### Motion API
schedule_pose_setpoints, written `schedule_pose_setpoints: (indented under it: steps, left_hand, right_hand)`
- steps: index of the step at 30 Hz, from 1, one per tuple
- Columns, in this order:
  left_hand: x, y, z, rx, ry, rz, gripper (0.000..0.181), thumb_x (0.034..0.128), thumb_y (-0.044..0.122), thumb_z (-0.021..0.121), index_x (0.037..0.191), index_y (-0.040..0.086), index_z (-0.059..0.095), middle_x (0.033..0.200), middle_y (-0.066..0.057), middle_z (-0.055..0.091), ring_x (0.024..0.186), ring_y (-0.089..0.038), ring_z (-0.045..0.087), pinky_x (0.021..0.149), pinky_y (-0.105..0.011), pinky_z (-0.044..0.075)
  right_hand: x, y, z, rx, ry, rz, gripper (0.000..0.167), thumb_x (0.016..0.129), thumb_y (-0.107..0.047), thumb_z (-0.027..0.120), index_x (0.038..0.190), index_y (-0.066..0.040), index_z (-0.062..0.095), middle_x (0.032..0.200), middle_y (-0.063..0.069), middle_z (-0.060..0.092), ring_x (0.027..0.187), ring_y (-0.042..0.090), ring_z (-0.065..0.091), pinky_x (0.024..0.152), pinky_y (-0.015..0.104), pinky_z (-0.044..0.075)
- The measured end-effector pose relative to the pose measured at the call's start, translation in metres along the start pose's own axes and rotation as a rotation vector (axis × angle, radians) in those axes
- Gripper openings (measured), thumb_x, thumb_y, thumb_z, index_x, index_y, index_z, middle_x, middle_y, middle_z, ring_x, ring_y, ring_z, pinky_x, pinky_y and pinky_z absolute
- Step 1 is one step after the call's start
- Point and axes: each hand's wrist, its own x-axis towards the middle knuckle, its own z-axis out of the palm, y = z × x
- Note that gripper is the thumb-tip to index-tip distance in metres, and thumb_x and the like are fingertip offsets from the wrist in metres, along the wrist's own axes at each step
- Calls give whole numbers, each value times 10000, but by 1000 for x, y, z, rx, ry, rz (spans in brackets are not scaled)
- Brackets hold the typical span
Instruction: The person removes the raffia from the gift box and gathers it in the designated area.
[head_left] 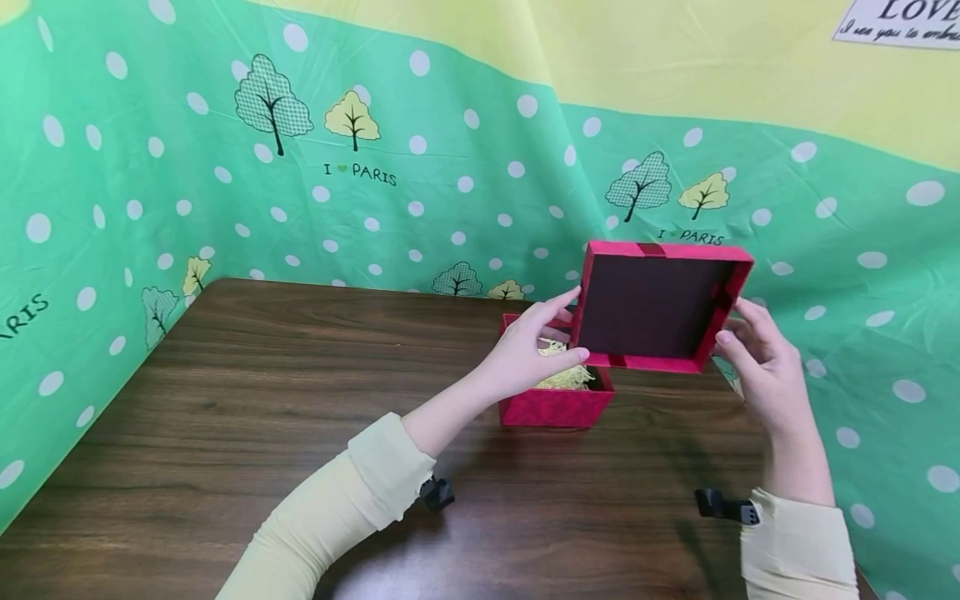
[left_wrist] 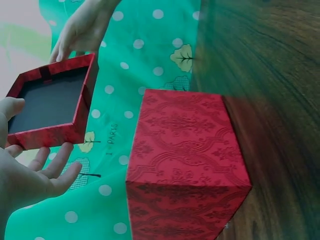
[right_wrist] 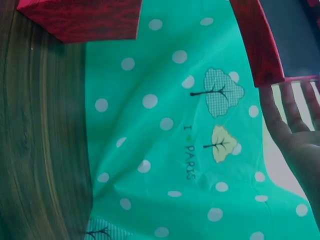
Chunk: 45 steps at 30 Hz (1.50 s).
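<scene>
A red box lid (head_left: 652,364) with a dark inside is held up between both hands, its hollow side facing the head camera. On its left edge the left hand (head_left: 528,350) grips with thumb in front and fingers behind. The right hand (head_left: 765,362) holds the opposite edge near the lower corner. Below and behind the lid, a red patterned box (head_left: 555,410) stands on the table, uncovered. Pale yellow shredded filler (head_left: 566,379) shows inside it, partly hidden by the left hand and lid. The left wrist view shows the box's patterned sides (left_wrist: 185,140) close up.
The dark wooden table (head_left: 225,417) ends at its back edge against a green polka-dot cloth (head_left: 450,125) with printed trees. The same cloth hangs at left and right. Black straps with small devices (head_left: 437,493) sit on both wrists.
</scene>
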Motion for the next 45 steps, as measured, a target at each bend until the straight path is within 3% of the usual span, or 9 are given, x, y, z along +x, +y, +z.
schedule_pose_setpoints:
  steps: [2, 7, 14, 20, 27, 35, 40, 45]
  left_hand:
    - [0, -2, 3, -15, -4, 10, 782, 830, 248, 724, 1473, 349, 289, 1199, 16, 513, 1011, -154, 618, 836, -344, 519]
    - [0, -8, 11, -16, 0, 25, 818, 808, 147, 742, 1478, 299, 298, 1190, -13, 527, 953, -143, 645, 782, -263, 537]
    - [-2, -9, 24, -21, 41, 23, 817, 798, 68, 737, 1470, 269, 319, 1161, -47, 540, 858, -79, 642, 753, -223, 541]
    - [-2, -13, 36, -78, 40, 30, 811, 790, 40, 739, 1468, 209, 328, 1154, -136, 533, 809, -60, 633, 737, -208, 537]
    - [-2, -17, 51, -107, 33, -23, 807, 780, 58, 755, 1455, 234, 348, 1097, -81, 556, 765, -14, 628, 724, -184, 526]
    - [-3, -21, 72, -185, 51, -70, 807, 756, 59, 780, 1419, 284, 379, 1051, -59, 581, 734, -18, 647, 693, -203, 535]
    - [-7, -25, 83, -188, 50, -107, 803, 750, 71, 788, 1408, 298, 386, 1049, -47, 597, 726, -1, 643, 633, -184, 523]
    - [-9, -29, 90, -207, 44, -156, 794, 750, 77, 790, 1400, 310, 397, 1070, -93, 606, 712, 9, 632, 598, -196, 521]
  right_hand:
    - [-1, -1, -3, -26, -1, 21, 530, 883, 169, 458, 1394, 40, 403, 1275, 76, 533, 1027, 133, 584, 834, 138, 488]
    - [-3, -2, -9, 36, -33, 36, 555, 884, 185, 439, 1412, 21, 386, 1287, 42, 513, 993, 99, 596, 793, 139, 504]
    - [-5, -4, -16, 64, -52, 85, 570, 883, 201, 417, 1423, 29, 357, 1295, 52, 490, 1022, 85, 609, 764, 149, 517]
    - [-9, -6, -24, 108, -64, 123, 558, 887, 204, 409, 1419, 44, 356, 1169, 37, 611, 969, 75, 629, 734, 150, 522]
    - [-15, -5, -37, 80, -81, 161, 587, 881, 215, 401, 1437, 48, 308, 1362, 54, 458, 1047, 86, 606, 723, 160, 524]
    - [-24, -1, -52, 61, -59, 214, 558, 880, 209, 414, 1415, 71, 339, 1324, 34, 515, 1048, 74, 617, 772, 151, 514]
    - [-29, 2, -61, 73, -75, 242, 548, 878, 216, 411, 1406, 79, 351, 1276, 14, 583, 1035, 73, 624, 748, 164, 525]
    - [-36, 7, -70, 4, -83, 325, 558, 892, 175, 447, 1422, 15, 372, 1229, -32, 589, 1019, 19, 614, 718, 147, 519]
